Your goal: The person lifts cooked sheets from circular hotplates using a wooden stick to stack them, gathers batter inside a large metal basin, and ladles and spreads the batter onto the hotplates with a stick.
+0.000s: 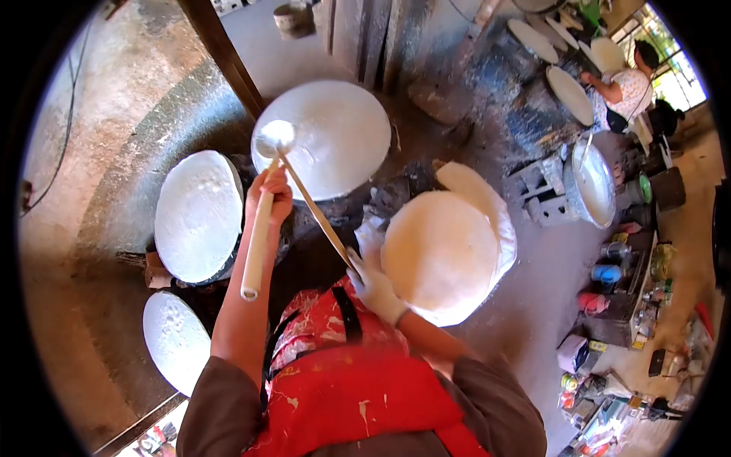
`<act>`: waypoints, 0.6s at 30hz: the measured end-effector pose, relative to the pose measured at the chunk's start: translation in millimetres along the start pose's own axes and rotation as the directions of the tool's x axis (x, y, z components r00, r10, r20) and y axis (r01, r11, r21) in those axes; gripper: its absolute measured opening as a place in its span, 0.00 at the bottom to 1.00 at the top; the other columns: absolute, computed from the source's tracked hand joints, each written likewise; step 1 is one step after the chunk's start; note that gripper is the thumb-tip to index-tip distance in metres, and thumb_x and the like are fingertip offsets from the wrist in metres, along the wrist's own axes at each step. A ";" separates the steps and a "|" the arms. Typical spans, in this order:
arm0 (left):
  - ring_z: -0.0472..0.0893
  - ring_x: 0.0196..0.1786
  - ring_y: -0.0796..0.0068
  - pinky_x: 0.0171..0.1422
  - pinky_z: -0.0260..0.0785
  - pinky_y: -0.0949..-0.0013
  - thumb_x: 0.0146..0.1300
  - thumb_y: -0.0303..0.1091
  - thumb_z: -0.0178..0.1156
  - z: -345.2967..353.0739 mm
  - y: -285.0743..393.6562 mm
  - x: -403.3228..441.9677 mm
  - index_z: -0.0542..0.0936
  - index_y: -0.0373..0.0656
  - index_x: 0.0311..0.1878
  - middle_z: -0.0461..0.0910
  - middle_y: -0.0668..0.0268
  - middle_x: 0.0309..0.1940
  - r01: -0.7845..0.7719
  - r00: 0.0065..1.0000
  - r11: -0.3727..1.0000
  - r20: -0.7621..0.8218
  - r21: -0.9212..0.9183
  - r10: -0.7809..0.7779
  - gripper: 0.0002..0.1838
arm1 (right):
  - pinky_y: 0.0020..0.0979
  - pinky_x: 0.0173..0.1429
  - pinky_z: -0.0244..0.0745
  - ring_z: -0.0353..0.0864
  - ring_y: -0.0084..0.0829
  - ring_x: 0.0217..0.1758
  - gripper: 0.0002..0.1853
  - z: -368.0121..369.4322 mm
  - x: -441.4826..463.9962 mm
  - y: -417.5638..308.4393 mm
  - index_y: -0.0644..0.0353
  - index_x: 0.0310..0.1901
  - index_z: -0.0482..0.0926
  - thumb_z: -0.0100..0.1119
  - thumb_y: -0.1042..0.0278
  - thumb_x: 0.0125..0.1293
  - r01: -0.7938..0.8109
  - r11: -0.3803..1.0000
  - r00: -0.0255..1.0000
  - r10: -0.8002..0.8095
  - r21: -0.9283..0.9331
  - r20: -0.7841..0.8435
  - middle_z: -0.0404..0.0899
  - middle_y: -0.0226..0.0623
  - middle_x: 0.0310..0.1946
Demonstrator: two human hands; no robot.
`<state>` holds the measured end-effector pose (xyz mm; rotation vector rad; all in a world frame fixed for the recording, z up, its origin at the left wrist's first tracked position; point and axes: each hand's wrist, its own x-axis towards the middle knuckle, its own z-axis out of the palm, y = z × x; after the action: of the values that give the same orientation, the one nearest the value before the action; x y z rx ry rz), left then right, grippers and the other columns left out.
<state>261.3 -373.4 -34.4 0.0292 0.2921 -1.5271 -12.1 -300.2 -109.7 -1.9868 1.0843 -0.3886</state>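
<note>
My bare left hand (270, 195) is closed around the pale handle of a ladle (259, 247). The ladle's shiny bowl lies over the left part of a large round griddle (335, 141) coated in white. In a white glove, my right hand (375, 289) grips the lower end of a long thin wooden stick (318, 215). That stick slants up to the left, and its far tip meets the ladle near the bowl. Just right of the gloved hand sits a stack of round pale flatbreads (442, 247) on white cloth, one sheet sticking out behind.
Two more white-coated griddles (198, 217) (177, 341) stand on the left. A wide metal basin (592, 183) of whitish liquid rests by concrete blocks (537, 186) at right. Beyond, another person (628, 91) works near several round flatbreads or plates. Jars and bottles crowd a bench (620, 297).
</note>
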 end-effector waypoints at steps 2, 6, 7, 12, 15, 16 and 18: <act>0.65 0.16 0.83 0.20 0.60 0.79 0.67 0.30 0.41 15.4 18.8 -11.1 0.60 0.22 0.51 0.63 0.68 0.22 -0.037 0.988 0.999 0.151 -0.035 0.042 0.17 | 0.36 0.40 0.73 0.78 0.47 0.40 0.23 -9.2 9.3 17.9 0.51 0.61 0.64 0.50 0.68 0.64 0.306 0.869 0.840 -0.438 -0.388 -0.319 0.75 0.56 0.41; 0.65 0.14 0.84 0.19 0.59 0.81 0.68 0.34 0.40 33.3 32.9 -47.7 0.63 0.25 0.53 0.66 0.66 0.22 -0.025 0.989 1.000 0.144 0.014 0.022 0.19 | 0.43 0.44 0.73 0.76 0.50 0.44 0.20 -20.1 43.7 -3.0 0.51 0.56 0.69 0.53 0.64 0.61 0.048 0.981 0.939 0.020 0.188 -0.342 0.76 0.56 0.38; 0.65 0.14 0.83 0.19 0.60 0.81 0.68 0.35 0.40 32.4 33.7 -56.3 0.63 0.26 0.53 0.66 0.66 0.23 0.006 0.989 1.000 0.146 0.012 -0.008 0.19 | 0.44 0.45 0.72 0.75 0.49 0.46 0.19 -10.2 58.9 -20.5 0.51 0.56 0.69 0.52 0.64 0.62 -0.068 0.987 0.980 0.038 -0.145 -0.196 0.75 0.55 0.40; 0.63 0.13 0.82 0.16 0.60 0.81 0.69 0.37 0.38 6.6 35.2 -106.6 0.62 0.29 0.57 0.68 0.64 0.25 0.059 0.984 0.998 0.166 -0.003 -0.058 0.21 | 0.36 0.51 0.69 0.75 0.45 0.47 0.22 20.7 100.6 29.0 0.50 0.56 0.69 0.53 0.57 0.60 0.216 0.976 0.896 -0.204 -0.015 -0.394 0.76 0.48 0.43; 0.63 0.12 0.82 0.17 0.61 0.79 0.69 0.38 0.38 -17.3 28.2 -144.9 0.62 0.33 0.59 0.68 0.65 0.25 0.004 0.996 0.999 0.089 0.039 -0.007 0.22 | 0.27 0.54 0.65 0.71 0.29 0.50 0.21 -5.0 92.5 10.8 0.58 0.59 0.67 0.50 0.73 0.62 -0.083 0.871 0.936 0.235 0.483 -0.264 0.74 0.37 0.51; 0.63 0.12 0.83 0.18 0.61 0.79 0.69 0.39 0.38 -23.7 23.4 -156.9 0.63 0.34 0.59 0.68 0.66 0.25 -0.021 0.999 0.997 0.041 0.069 0.018 0.22 | 0.29 0.52 0.67 0.74 0.34 0.47 0.21 19.1 90.6 35.5 0.54 0.58 0.68 0.50 0.67 0.62 -0.006 0.979 0.937 0.077 0.204 -0.340 0.76 0.40 0.46; 0.63 0.12 0.82 0.18 0.61 0.79 0.70 0.40 0.37 -40.0 13.6 -180.7 0.62 0.34 0.59 0.68 0.66 0.24 -0.048 0.999 0.997 0.019 0.057 0.047 0.22 | 0.29 0.46 0.71 0.76 0.32 0.37 0.20 43.2 99.3 69.6 0.52 0.57 0.69 0.51 0.65 0.63 0.131 0.991 0.944 -0.122 0.009 -0.306 0.77 0.40 0.36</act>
<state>265.1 -187.9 -38.0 0.0677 0.2315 -1.4872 32.9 -378.4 -201.5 -2.0199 1.1322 -0.7979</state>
